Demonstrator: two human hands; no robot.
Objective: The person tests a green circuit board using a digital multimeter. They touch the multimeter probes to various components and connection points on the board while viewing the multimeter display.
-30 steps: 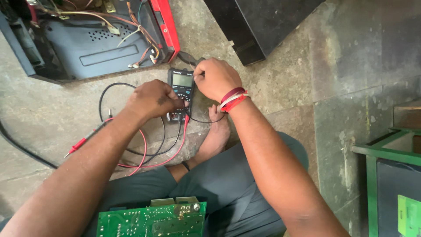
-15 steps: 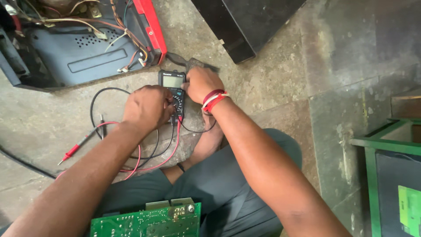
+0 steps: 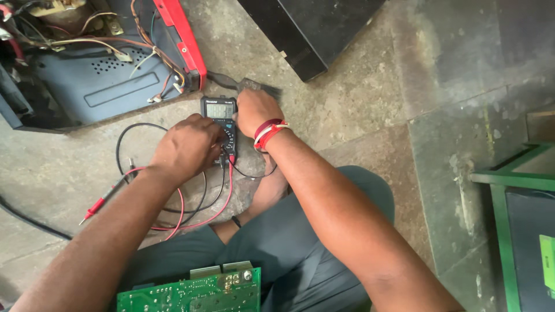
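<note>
Big open case (image 3: pixel 87 86) lies top left on the stone floor (image 3: pixel 358 110). My meter (image 3: pixel 221 118) sits just below it, light, hard plastic, best gripped by its sides. My right hand (image 3: pixel 254 111) clamps its right edge; my left hand (image 3: pixel 188 147) curls over the dial. Red lead (image 3: pixel 222 202) trails limp; its probe (image 3: pixel 101 202) lies apart.

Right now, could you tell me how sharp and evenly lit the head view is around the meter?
Head view: soft, even daylight with no hard shadows; the multimeter and both the left hand and right hand are sharp, though its pale display is too small to read; the green circuit board at the bottom edge is cropped and slightly soft; wide-lens bending shows toward the corners.
</note>
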